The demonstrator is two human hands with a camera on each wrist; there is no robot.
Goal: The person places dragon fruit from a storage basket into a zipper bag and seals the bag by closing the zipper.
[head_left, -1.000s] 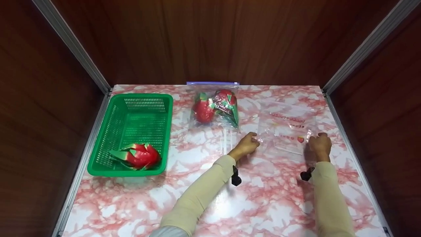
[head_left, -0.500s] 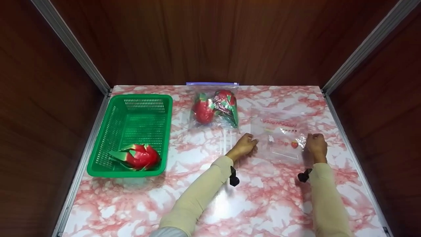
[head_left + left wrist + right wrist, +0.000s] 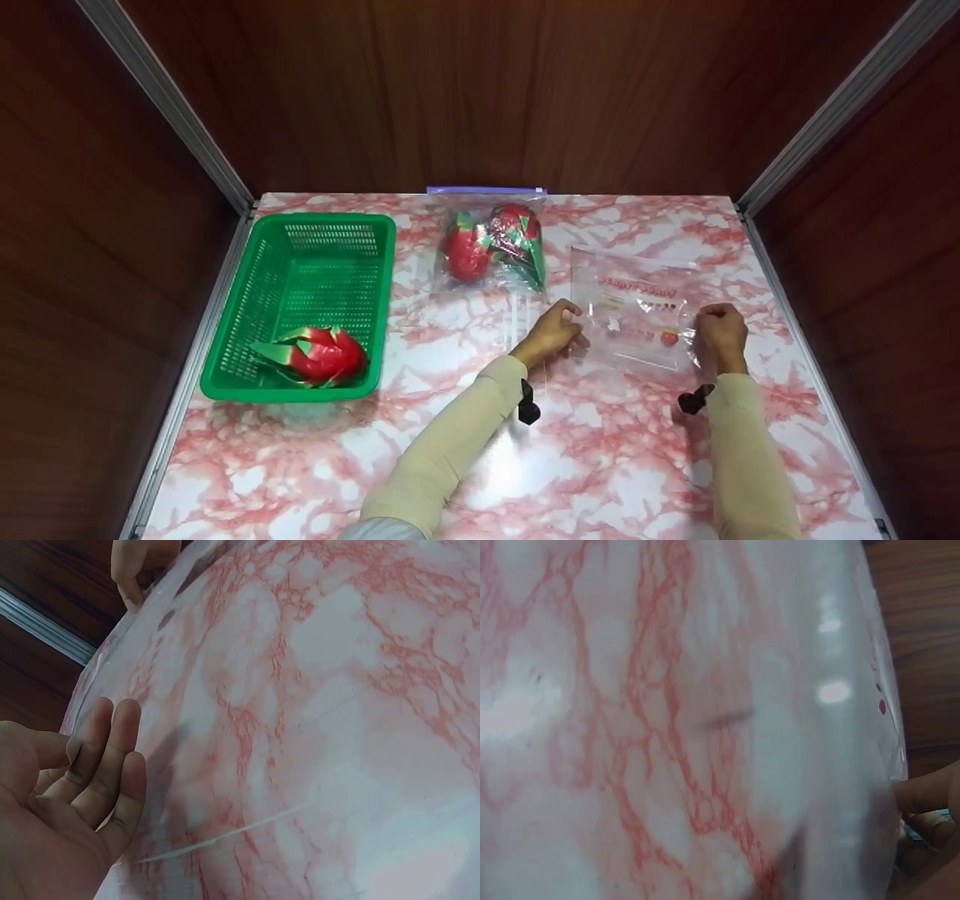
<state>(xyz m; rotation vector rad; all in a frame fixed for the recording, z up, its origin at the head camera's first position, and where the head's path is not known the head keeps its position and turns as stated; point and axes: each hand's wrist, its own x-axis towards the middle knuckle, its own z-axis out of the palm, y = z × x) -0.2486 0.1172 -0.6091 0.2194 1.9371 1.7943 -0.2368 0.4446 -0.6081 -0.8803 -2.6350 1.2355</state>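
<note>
A clear plastic bag (image 3: pixel 637 319) with red printed lettering and a small strawberry picture is stretched between the two hands at the right of the table. My left hand (image 3: pixel 555 330) pinches its left side; in the left wrist view the thumb meets the index finger there, and the other fingers are loosely bent. On the opposite side, my right hand (image 3: pixel 724 331) pinches the bag's edge. The right wrist view has the bag's film (image 3: pixel 832 765) across it and part of the right hand (image 3: pixel 930 832) at the lower right.
Left on the table, a green basket (image 3: pixel 388 300) holds one red dragon fruit (image 3: pixel 326 358). At the back, a zip bag (image 3: pixel 487 196) with a purple closure contains two more dragon fruits (image 3: pixel 466 251). Wood-patterned walls (image 3: pixel 480 90) enclose the marbled table (image 3: pixel 300 480).
Both hands have shifted slightly left with the clear bag, whose far edge has come nearer the person. The basket and the filled bag have stayed put.
</note>
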